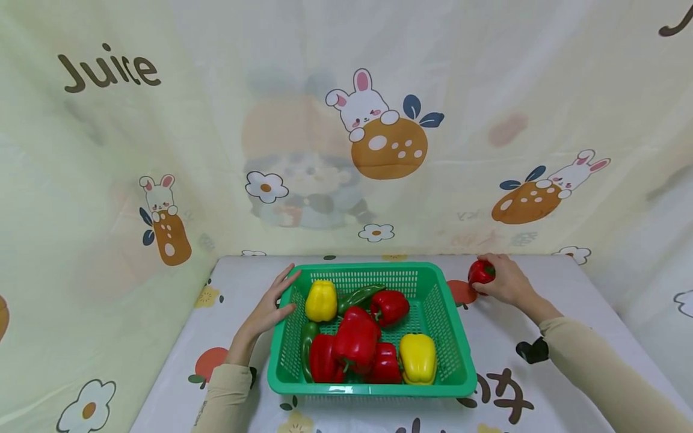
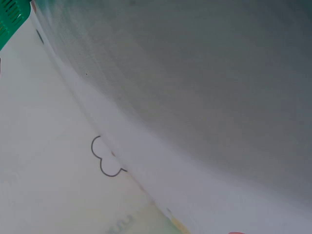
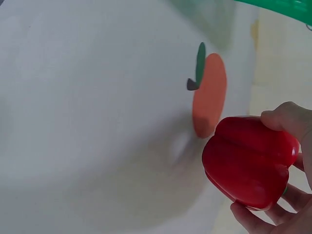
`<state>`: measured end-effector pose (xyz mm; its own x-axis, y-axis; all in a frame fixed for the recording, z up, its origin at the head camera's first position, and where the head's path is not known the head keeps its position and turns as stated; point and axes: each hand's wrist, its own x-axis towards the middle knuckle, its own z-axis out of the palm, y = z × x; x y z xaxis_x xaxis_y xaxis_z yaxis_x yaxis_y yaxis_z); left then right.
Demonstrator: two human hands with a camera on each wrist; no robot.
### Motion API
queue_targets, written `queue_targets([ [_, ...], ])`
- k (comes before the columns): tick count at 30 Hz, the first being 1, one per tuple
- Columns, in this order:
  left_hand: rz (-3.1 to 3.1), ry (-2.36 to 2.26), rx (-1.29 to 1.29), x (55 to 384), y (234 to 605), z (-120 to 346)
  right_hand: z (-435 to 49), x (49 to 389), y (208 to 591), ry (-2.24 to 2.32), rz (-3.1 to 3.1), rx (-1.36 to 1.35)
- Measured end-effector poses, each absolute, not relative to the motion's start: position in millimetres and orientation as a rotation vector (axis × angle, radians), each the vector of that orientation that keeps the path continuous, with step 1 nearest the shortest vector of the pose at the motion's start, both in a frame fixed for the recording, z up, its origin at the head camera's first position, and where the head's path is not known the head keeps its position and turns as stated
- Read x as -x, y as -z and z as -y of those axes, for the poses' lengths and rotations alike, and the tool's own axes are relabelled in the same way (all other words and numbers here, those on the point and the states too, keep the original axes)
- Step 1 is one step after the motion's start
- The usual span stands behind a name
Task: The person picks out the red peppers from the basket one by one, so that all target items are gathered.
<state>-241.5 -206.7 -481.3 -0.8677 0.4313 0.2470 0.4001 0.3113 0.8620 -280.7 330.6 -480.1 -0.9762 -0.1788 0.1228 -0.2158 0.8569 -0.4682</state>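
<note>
My right hand [image 1: 508, 281] grips a red bell pepper [image 1: 480, 273] to the right of a green plastic basket [image 1: 460, 355]. In the right wrist view, thumb and fingers wrap the same pepper [image 3: 248, 163], its smooth base facing the camera. My left hand [image 1: 273, 304] rests against the basket's left rim, its fingers extended along the outer edge. Inside the basket lie several red bell peppers [image 1: 357, 340], a yellow bell pepper [image 1: 321, 300] at the back left and another yellow bell pepper [image 1: 418, 359] at the front right. Two long green peppers [image 1: 361, 297] lie among them.
A white printed cloth [image 1: 178, 373] covers the table. Pale curtains [image 1: 303, 48] with rabbit and flower prints hang behind and at both sides. The left wrist view shows mostly a dark blur, with a corner of the basket [image 2: 12, 17] at its upper left.
</note>
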Motion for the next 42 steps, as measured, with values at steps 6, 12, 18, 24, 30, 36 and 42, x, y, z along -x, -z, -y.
queue_targets([
  [6, -2.510, -1.648, -0.804, 242.4, 482.2, 206.6, -337.0, 281.5, 489.1, -0.777, 2.983, -0.277],
  [12, -2.515, -1.646, -0.800, 241.9, 483.0, 205.9, -339.5, 281.2, 491.8, -0.797, 3.012, -0.241],
  [18, -2.512, -1.650, -0.791, 241.6, 480.6, 205.5, -335.8, 280.6, 487.9, -0.788, 3.001, -0.289],
  [24, -2.522, -1.653, -0.776, 242.8, 479.1, 204.9, -332.8, 279.9, 481.9, -0.782, 3.005, -0.329],
  [30, -2.520, -1.648, -0.781, 242.6, 479.2, 205.1, -332.5, 279.3, 479.1, -0.775, 3.026, -0.309],
  [36, -2.518, -1.655, -0.773, 242.3, 479.3, 204.7, -328.4, 278.2, 471.3, -0.752, 3.031, -0.309],
  [42, -2.504, -1.659, -0.760, 241.2, 479.7, 204.9, -309.5, 273.1, 452.2, -0.707, 3.011, -0.352],
])
